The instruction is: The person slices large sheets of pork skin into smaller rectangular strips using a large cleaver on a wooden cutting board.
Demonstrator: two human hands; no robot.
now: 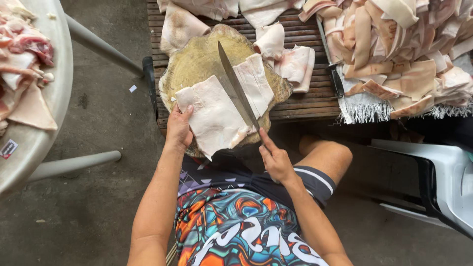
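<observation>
The right hand (277, 160) is closed around the handle of a long knife (237, 89), its blade laid across a pale slab of pork skin (217, 116) on the round wooden chopping block (197, 61). The left hand (178, 129) presses flat, fingers together, on the slab's near edge. That greasy skin could slide under pressure, and the blade might skid toward those fingers.
</observation>
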